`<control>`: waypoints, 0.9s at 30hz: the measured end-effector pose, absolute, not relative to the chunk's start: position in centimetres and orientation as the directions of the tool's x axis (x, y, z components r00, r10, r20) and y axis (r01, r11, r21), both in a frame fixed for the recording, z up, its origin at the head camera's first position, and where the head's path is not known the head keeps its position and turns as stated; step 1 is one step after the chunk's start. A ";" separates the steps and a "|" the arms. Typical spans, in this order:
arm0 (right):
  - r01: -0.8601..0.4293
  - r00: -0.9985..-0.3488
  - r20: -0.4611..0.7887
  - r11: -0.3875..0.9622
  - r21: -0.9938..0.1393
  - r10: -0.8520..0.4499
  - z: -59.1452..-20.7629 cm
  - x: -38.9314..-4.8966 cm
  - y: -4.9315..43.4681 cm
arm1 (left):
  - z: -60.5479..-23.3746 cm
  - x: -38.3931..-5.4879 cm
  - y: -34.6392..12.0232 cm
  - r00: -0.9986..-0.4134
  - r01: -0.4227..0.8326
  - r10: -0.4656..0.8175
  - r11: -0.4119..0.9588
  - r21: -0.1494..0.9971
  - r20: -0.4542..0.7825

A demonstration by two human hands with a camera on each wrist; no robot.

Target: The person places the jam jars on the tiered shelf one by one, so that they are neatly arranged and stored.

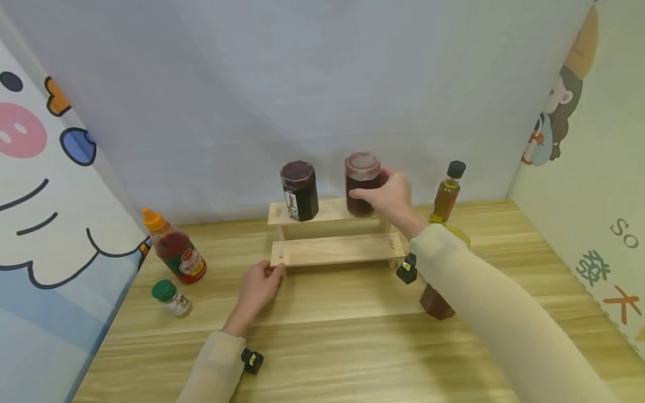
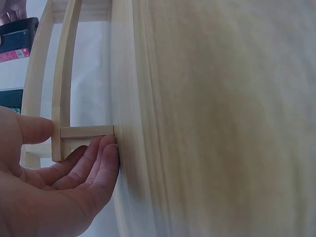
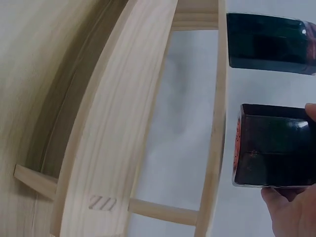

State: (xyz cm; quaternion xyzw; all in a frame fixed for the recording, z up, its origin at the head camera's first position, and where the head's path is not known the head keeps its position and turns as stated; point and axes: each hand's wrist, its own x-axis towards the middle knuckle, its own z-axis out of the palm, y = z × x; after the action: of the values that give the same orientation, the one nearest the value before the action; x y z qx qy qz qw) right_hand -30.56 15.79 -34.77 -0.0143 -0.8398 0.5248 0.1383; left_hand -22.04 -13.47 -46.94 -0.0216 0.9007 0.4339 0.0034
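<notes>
A two-step wooden rack [image 1: 337,250] stands on the table near the back wall. My left hand [image 1: 257,288] holds the left end of its lower step; in the left wrist view the thumb [image 2: 37,129] lies against the board and the fingers reach round the end support. My right hand [image 1: 395,196] grips a dark glass jar [image 1: 359,196] with a pale lid, upright at the right part of the upper step. In the right wrist view a small gap shows between this jar [image 3: 274,148] and the step. Another dark jar [image 1: 306,201] stands on the upper step's left part.
At the left are a red sauce bottle [image 1: 176,252] with an orange cap and a small green-capped shaker [image 1: 176,302]. On the right stands an oil bottle [image 1: 444,198] with a black cap. My right sleeve partly hides a reddish-brown container [image 1: 437,303]. Printed panels flank the table.
</notes>
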 end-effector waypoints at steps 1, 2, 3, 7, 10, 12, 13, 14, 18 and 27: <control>-0.117 -0.962 0.215 0.453 -0.884 0.170 -34.9 -30.7 15.6 | -47.0 -22.1 -13.5 -0.999 -0.040 -0.037 0.623 0.782 -0.022; -0.116 -0.962 0.215 0.458 -0.881 0.170 -35.0 -30.7 15.5 | -47.0 -22.1 -13.5 -0.999 -0.039 -0.036 0.623 0.781 -0.022; -0.113 -0.961 0.214 0.461 -0.880 0.173 -35.2 -30.8 15.4 | -47.0 -22.1 -13.5 -0.999 -0.039 -0.035 0.624 0.781 -0.022; -0.106 -0.961 0.210 0.459 -0.882 0.182 -35.6 -30.9 15.3 | -47.1 -22.1 -13.6 -0.999 -0.041 -0.035 0.623 0.781 -0.025; -0.102 -0.962 0.203 0.453 -0.886 0.180 -35.8 -30.9 15.4 | -47.1 -22.1 -13.6 -0.999 -0.043 -0.037 0.627 0.777 -0.026; -0.103 -0.964 0.203 0.461 -0.881 0.171 -35.9 -30.9 15.5 | -47.1 -22.2 -13.6 -0.999 -0.042 -0.037 0.631 0.774 -0.024; -0.104 -0.966 0.201 0.470 -0.877 0.162 -35.9 -30.9 15.5 | -47.1 -22.1 -13.6 -0.999 -0.043 -0.039 0.633 0.773 -0.023; -0.104 -0.968 0.198 0.477 -0.873 0.151 -35.9 -30.9 15.6 | -47.0 -22.1 -13.5 -0.999 -0.043 -0.040 0.634 0.772 -0.022; -0.094 -0.981 0.164 0.483 -0.871 0.105 -35.5 -30.6 16.2 | -47.0 -22.1 -13.4 -0.999 -0.028 -0.033 0.639 0.768 -0.009; -0.051 -0.995 0.086 0.490 -0.870 0.049 -34.7 -30.0 17.0 | -47.0 -22.0 -13.6 -0.999 -0.036 -0.035 0.620 0.784 -0.018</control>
State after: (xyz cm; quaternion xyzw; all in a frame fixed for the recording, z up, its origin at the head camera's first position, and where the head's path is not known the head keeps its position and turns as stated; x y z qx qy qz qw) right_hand -30.05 16.99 -34.72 0.0006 -0.8617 0.5051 0.0496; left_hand -22.00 -13.55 -46.99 -0.0196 0.9001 0.4353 0.0003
